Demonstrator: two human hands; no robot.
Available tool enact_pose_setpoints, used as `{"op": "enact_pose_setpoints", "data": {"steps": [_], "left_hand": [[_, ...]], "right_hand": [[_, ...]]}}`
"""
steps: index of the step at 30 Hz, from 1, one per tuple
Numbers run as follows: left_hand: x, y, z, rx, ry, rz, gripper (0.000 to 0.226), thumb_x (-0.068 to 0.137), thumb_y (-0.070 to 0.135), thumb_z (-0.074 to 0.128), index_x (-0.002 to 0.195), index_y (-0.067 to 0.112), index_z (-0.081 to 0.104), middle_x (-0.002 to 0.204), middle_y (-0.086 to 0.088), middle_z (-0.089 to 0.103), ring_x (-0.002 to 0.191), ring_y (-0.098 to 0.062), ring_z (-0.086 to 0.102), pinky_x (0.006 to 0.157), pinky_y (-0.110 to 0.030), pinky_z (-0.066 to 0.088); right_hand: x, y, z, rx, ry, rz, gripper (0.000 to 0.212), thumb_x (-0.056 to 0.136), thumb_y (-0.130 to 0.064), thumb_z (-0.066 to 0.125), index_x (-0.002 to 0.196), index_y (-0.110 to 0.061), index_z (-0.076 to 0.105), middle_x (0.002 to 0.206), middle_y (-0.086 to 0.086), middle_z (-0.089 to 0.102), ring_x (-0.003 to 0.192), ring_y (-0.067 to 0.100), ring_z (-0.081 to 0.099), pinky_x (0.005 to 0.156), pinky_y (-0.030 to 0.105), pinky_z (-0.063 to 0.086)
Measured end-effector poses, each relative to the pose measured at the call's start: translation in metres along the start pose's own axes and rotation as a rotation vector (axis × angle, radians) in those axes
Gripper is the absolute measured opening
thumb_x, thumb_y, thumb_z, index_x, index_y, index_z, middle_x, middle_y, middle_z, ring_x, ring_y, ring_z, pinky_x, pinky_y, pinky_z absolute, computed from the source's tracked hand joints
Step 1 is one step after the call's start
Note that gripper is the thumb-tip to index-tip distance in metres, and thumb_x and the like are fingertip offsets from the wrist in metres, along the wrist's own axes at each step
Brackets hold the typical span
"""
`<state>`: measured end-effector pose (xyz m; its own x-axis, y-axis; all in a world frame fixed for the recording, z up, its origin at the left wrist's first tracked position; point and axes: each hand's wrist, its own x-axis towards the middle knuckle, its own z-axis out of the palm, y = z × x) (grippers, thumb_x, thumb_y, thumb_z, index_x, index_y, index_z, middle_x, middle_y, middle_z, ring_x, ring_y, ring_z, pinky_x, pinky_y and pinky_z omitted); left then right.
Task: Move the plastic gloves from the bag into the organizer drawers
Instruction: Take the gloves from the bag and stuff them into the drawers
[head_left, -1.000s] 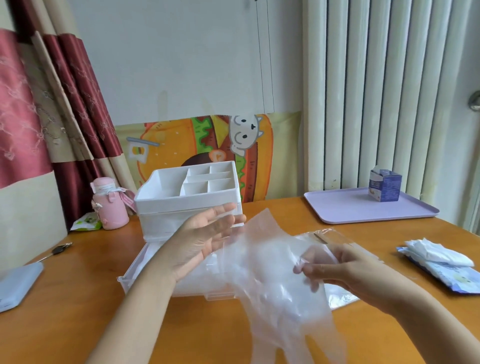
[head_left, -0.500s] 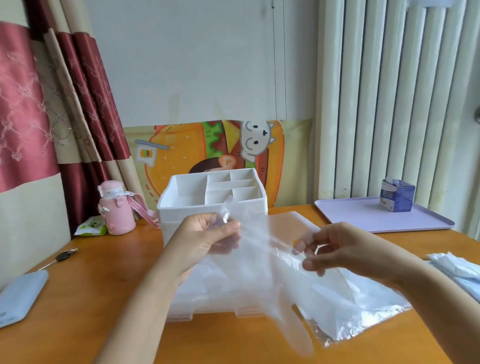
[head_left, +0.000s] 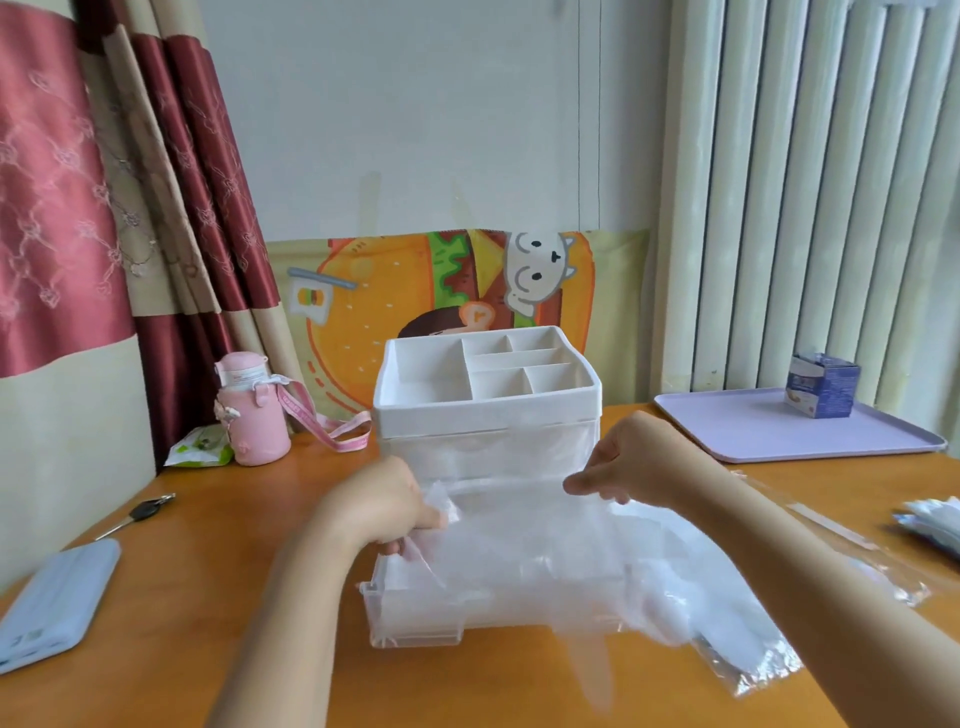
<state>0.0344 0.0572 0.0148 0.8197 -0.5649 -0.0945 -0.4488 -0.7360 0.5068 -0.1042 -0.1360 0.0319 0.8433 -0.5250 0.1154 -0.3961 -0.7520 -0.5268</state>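
under the filmy glove (head_left: 545, 545), drawer (head_left: 410, 618) contents indistinct

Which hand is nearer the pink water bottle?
Left. The left hand is right of the pink plastic water bottle and nearer the camera; the right hand is farther right, before the white plastic organizer.

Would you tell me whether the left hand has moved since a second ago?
Yes. The left hand has dropped from the organizer's top rim down to the open drawer, where it grips the glove.
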Motion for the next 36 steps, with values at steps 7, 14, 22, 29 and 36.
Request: {"op": "enact_pose_setpoints", "data": {"steps": [7, 14, 22, 29, 36], "left_hand": [[0.006, 0.005, 0.010, 0.011, 0.118, -0.078, 0.027, 0.081, 0.009, 0.066, 0.058, 0.008, 0.052, 0.045, -0.004, 0.053, 0.030, -0.012, 0.046, 0.036, -0.013, 0.031], [0.014, 0.001, 0.013, 0.121, 0.219, -0.098, 0.010, 0.079, 0.009, 0.070, 0.070, 0.004, 0.068, 0.072, -0.009, 0.070, 0.073, -0.023, 0.070, 0.065, -0.027, 0.057], [0.013, 0.004, 0.012, 0.157, 0.215, -0.169, 0.011, 0.084, 0.003, 0.059, 0.092, 0.007, 0.065, 0.087, -0.008, 0.069, 0.092, -0.022, 0.070, 0.055, -0.023, 0.049], [-0.020, 0.020, 0.001, 0.081, 0.311, 0.211, 0.014, 0.083, 0.018, 0.068, 0.069, 0.016, 0.069, 0.072, -0.011, 0.062, 0.069, -0.027, 0.059, 0.054, -0.027, 0.041], [-0.003, 0.026, 0.042, 0.290, -0.176, 0.110, 0.023, 0.096, 0.021, 0.049, 0.110, 0.010, 0.063, 0.092, -0.004, 0.058, 0.072, -0.016, 0.050, 0.054, -0.023, 0.035]], "right_hand": [[-0.038, -0.029, 0.048, -0.140, 0.330, -0.168, 0.011, 0.090, -0.030, 0.061, 0.089, -0.020, 0.065, 0.092, -0.005, 0.066, 0.088, 0.018, 0.061, 0.072, 0.029, 0.043], [-0.026, -0.031, 0.072, -0.178, -0.141, -0.173, 0.039, 0.101, -0.014, 0.033, 0.137, -0.008, 0.045, 0.143, 0.010, 0.045, 0.130, 0.025, 0.040, 0.103, 0.030, 0.033], [0.021, -0.023, 0.095, -0.422, -0.473, -0.143, 0.068, 0.100, -0.052, 0.025, 0.154, -0.016, 0.006, 0.160, 0.006, -0.006, 0.148, 0.024, -0.004, 0.118, 0.044, 0.004], [0.028, -0.025, 0.103, -0.441, -0.352, -0.194, 0.054, 0.099, -0.040, 0.042, 0.142, -0.008, 0.039, 0.151, 0.011, 0.033, 0.140, 0.029, 0.027, 0.112, 0.038, 0.027], [0.009, -0.031, 0.079, -0.272, -0.137, -0.214, 0.035, 0.096, -0.012, 0.044, 0.128, -0.011, 0.058, 0.130, 0.009, 0.057, 0.120, 0.024, 0.052, 0.096, 0.029, 0.043]]}}
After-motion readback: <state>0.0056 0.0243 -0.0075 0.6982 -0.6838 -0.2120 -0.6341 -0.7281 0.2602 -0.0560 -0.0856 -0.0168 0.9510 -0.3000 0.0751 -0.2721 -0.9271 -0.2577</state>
